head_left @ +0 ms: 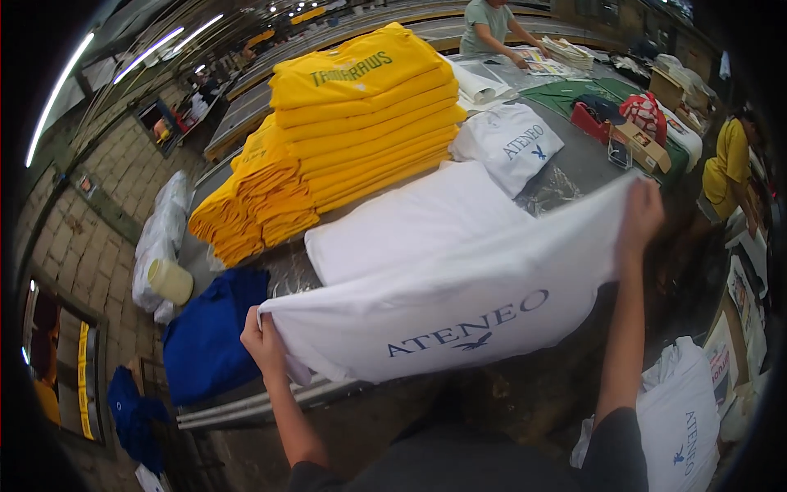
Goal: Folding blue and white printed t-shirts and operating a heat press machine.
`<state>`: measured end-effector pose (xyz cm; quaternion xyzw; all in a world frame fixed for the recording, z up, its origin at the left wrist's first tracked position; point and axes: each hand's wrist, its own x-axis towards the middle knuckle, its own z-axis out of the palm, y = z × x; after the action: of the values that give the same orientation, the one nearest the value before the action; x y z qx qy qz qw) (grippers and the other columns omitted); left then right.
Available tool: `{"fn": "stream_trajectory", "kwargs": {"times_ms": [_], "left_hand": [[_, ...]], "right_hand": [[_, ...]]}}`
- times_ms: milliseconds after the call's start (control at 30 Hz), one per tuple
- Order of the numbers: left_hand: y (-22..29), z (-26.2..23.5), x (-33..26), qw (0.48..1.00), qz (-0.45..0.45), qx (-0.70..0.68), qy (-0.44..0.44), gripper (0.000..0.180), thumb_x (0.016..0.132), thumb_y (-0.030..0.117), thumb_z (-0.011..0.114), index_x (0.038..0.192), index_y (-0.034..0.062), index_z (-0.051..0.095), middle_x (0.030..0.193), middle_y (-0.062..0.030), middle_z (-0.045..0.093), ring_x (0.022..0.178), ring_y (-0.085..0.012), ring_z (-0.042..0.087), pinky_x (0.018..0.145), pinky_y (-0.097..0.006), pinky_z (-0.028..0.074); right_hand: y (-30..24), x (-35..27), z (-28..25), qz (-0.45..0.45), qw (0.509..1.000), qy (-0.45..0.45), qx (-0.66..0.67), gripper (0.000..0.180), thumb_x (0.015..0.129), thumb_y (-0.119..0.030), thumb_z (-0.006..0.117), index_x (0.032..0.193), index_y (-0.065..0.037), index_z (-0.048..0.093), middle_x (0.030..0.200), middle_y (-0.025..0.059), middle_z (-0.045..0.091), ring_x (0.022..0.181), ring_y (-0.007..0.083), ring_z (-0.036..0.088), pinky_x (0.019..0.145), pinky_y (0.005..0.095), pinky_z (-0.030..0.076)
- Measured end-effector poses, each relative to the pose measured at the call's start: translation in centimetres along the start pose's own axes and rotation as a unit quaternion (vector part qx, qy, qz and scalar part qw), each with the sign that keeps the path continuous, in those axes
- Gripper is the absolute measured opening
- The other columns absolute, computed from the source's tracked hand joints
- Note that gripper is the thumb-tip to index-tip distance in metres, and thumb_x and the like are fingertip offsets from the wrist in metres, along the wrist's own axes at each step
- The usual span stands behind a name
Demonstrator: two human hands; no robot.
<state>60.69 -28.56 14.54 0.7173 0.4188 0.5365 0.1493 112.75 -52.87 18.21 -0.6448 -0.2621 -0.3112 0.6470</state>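
Stretched between my two hands is a white T-shirt (525, 279) with blue lettering and a small bird-like emblem. My left hand (264, 343) grips one end of it and my right hand (643, 215) the other, higher up. The cloth hangs over the near edge of the table (287, 285). Just beyond it lies a flat white garment (410, 217). A folded white printed shirt (510, 143) rests behind that, beside clear plastic. Dark blue folded cloth (215, 336) lies near my left hand.
A tall stack of folded yellow shirts (369, 107) stands at the back left, with a pale bucket (170, 281) beyond the table's left. White shirts (679, 414) hang at lower right. Boxes (642, 146) sit far right. Two people (489, 29) (728, 168) are nearby.
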Motion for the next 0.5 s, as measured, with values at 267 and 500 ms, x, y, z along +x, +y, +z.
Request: {"fn": "stream_trajectory", "kwargs": {"times_ms": [267,500], "left_hand": [[-12.8,14.5,7.5,0.951,-0.117,0.161,-0.238,0.030,0.085,0.025,0.060,0.080,-0.0048,0.059,0.058,-0.0104,0.053,0.055,-0.0152,0.045,0.055,-0.034,0.039],[-11.9,17.1,5.4,0.973,0.022,0.170,-0.158,0.038,0.086,0.015,0.051,0.122,0.0034,0.051,0.130,-0.0174,0.046,0.116,-0.0349,0.046,0.098,-0.042,0.034]], "right_hand": [[16.6,-1.8,19.7,-0.183,0.862,-0.268,-0.388,0.021,0.082,-0.025,0.060,0.089,-0.006,0.057,0.079,0.0139,0.062,0.080,0.0298,0.062,0.072,0.0420,0.043],[14.8,-10.8,24.6,-0.093,0.919,-0.264,-0.279,0.048,0.080,-0.008,0.053,0.126,-0.001,0.047,0.131,0.0216,0.042,0.127,0.0346,0.035,0.101,0.0513,0.025]]}}
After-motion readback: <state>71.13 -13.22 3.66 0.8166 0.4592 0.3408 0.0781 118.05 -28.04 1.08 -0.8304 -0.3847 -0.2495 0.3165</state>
